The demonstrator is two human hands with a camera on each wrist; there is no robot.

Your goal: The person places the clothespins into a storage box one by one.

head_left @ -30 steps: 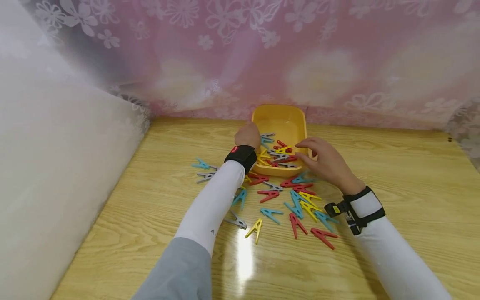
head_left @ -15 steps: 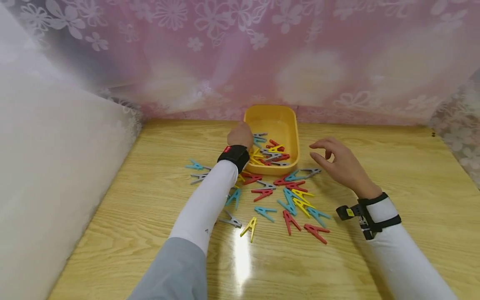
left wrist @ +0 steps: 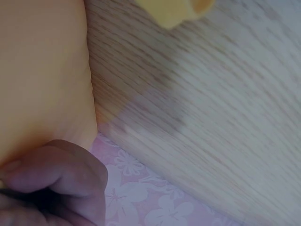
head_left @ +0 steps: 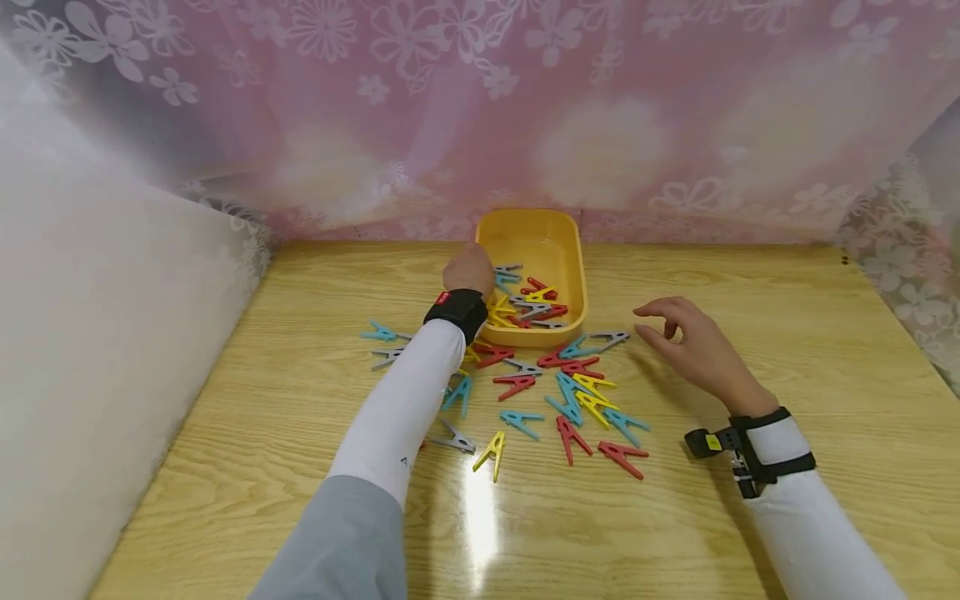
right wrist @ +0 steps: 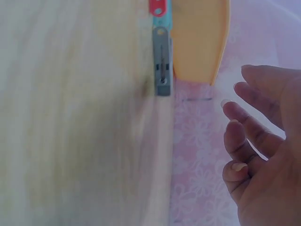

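Observation:
A yellow plastic basket (head_left: 536, 337) stands against the backdrop, with several red, yellow, grey and blue clothespins (head_left: 534, 308) lying in its front half. My left hand (head_left: 469, 271) grips the basket's left rim; in the left wrist view its curled fingers (left wrist: 70, 172) press by the outer wall, and the fingertips are partly hidden. To the right of the basket, my right hand (head_left: 693, 350) hovers over the table, thumb and fingers apart and loosely bent, holding nothing. Nearest to it is a grey clothespin (head_left: 610, 340), beside the basket's front right corner; the right wrist view shows it edge-on.
Several clothespins lie scattered before the basket, among them a yellow one (head_left: 491, 454) and a red one (head_left: 622, 458). A blue one (head_left: 380, 332) is left of my left forearm. Behind the wooden table (head_left: 300, 400) hangs a pink floral cloth (head_left: 450, 125); a white wall (head_left: 112, 333) borders the left.
My right hand has drawn away from the basket, rightward and slightly nearer, uncovering the grey clothespin. The left hand stays on the rim. The head view has turned a little right.

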